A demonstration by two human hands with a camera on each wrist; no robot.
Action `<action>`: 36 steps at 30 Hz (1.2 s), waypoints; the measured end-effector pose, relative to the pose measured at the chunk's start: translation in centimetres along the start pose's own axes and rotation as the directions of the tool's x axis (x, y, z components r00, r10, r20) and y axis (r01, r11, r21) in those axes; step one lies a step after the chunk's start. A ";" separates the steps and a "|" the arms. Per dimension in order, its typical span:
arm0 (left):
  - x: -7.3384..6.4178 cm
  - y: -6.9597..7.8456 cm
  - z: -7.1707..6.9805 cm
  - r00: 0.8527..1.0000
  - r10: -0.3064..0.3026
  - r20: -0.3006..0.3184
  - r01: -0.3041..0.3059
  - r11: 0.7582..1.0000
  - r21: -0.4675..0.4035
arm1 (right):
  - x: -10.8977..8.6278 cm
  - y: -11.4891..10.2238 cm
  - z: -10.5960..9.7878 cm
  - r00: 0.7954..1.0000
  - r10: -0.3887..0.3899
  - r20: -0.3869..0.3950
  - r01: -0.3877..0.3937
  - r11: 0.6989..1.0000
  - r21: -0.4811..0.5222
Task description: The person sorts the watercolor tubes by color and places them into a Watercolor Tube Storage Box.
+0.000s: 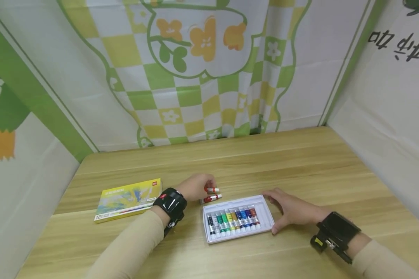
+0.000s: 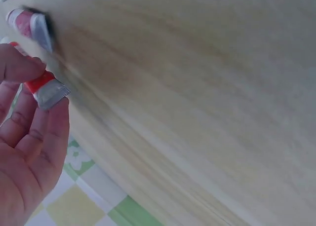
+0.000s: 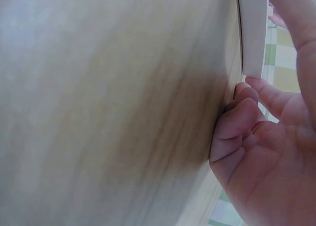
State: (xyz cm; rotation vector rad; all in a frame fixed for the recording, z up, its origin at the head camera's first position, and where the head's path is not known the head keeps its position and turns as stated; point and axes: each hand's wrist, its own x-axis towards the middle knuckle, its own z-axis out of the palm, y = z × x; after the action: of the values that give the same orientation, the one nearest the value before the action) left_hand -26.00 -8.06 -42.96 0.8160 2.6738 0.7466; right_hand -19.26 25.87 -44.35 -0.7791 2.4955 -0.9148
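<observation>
My left hand [image 1: 196,186] pinches a small paint tube with an orange-red band [image 2: 48,92] between thumb and fingers, just above the table. Beside it, a second tube, darker red [image 1: 211,198], lies on the wood behind a white plastic tray [image 1: 264,216]. Several paint tubes [image 1: 233,221] sit in a row in this tray, from black through green, yellow and blue to brown. At the tray's right end, my right hand [image 1: 295,208] holds the short side, with thumb and index finger at its two corners. In the right wrist view, its other fingers [image 3: 237,120] are curled against the table.
A yellow cardboard paint box [image 1: 129,199] lies flat to the left of my left wrist. The wooden table [image 1: 265,159] is bordered by a checked, flowered curtain [image 1: 202,97] at the back and by pale printed cloth on both sides.
</observation>
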 end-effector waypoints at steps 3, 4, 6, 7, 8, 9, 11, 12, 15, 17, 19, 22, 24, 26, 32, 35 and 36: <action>-0.2 -0.1 -0.2 0.999 -0.021 -0.029 0.021 1.000 -0.013 | 0.0 0.0 0.1 1.000 0.000 0.003 0.000 1.000 0.007; -0.2 -0.2 -0.3 0.999 -0.021 -0.042 0.021 1.000 -0.021 | 0.0 0.1 0.1 1.000 0.000 0.004 0.000 1.000 0.008; -0.4 -0.3 -0.6 0.998 -0.021 -0.064 0.018 0.999 -0.040 | -0.1 0.1 0.1 1.000 0.001 0.005 -0.001 1.000 0.008; -0.4 -0.3 -0.8 0.997 -0.019 -0.071 0.016 0.999 -0.051 | -0.1 0.1 0.1 1.000 0.001 0.004 -0.001 1.000 0.008; -0.5 -0.3 -1.0 0.997 -0.011 -0.079 0.006 0.998 -0.061 | -0.1 0.0 0.1 1.000 0.002 0.005 -0.002 1.000 0.008; -0.7 -0.3 -1.2 0.996 -0.003 -0.085 -0.003 0.997 -0.074 | -0.1 0.0 0.1 1.000 0.003 0.005 -0.003 1.000 0.009; -1.0 -0.1 -1.8 0.996 -0.008 -0.094 -0.001 0.995 -0.102 | -0.1 0.0 0.1 1.000 0.002 0.005 -0.002 1.000 0.012; -1.1 0.1 -2.0 0.995 -0.008 -0.098 -0.003 0.993 -0.117 | -0.1 0.0 0.1 1.000 0.002 0.005 -0.002 1.000 0.012; -1.6 0.5 -2.5 0.993 -0.014 -0.116 -0.004 0.987 -0.158 | -0.2 0.0 0.2 1.000 0.001 0.005 -0.001 1.000 0.014; -1.8 0.8 -2.8 0.992 -0.008 -0.129 -0.016 0.983 -0.183 | -0.2 0.1 0.2 1.000 0.003 0.006 -0.003 1.000 0.016; -2.0 1.1 -2.9 0.990 0.007 -0.140 -0.037 0.978 -0.207 | -0.2 0.1 0.2 1.000 0.007 0.007 -0.007 1.000 0.018; -2.1 1.7 -2.9 0.988 0.027 -0.153 -0.066 0.964 -0.257 | -0.1 0.1 0.3 1.000 0.012 0.006 -0.012 1.000 0.015; -2.2 2.1 -2.9 0.988 0.024 -0.155 -0.069 0.953 -0.296 | -0.1 0.0 0.3 1.000 0.008 0.005 -0.008 1.000 0.014; -2.2 2.6 -2.8 0.989 0.010 -0.149 -0.060 0.941 -0.334 | -0.1 0.0 0.3 1.000 0.002 0.003 -0.002 1.000 0.016; -2.1 3.5 -2.5 0.991 0.021 -0.133 -0.070 0.925 -0.374 | -0.1 0.0 0.3 1.000 -0.002 0.000 0.002 1.000 0.008; -2.0 3.9 -2.3 0.992 0.024 -0.123 -0.072 0.914 -0.400 | 0.0 0.1 0.2 1.000 0.008 -0.001 -0.008 1.000 0.001; -1.9 3.9 -2.2 0.993 0.023 -0.116 -0.070 0.908 -0.414 | 0.0 0.1 0.2 1.000 0.012 -0.002 -0.012 1.000 0.001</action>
State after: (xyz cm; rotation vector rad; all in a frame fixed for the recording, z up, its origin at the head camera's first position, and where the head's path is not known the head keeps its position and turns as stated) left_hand -23.50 -7.21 -38.85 0.7417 2.4466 1.3516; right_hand -19.23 25.81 -44.56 -0.7630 2.4988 -0.9126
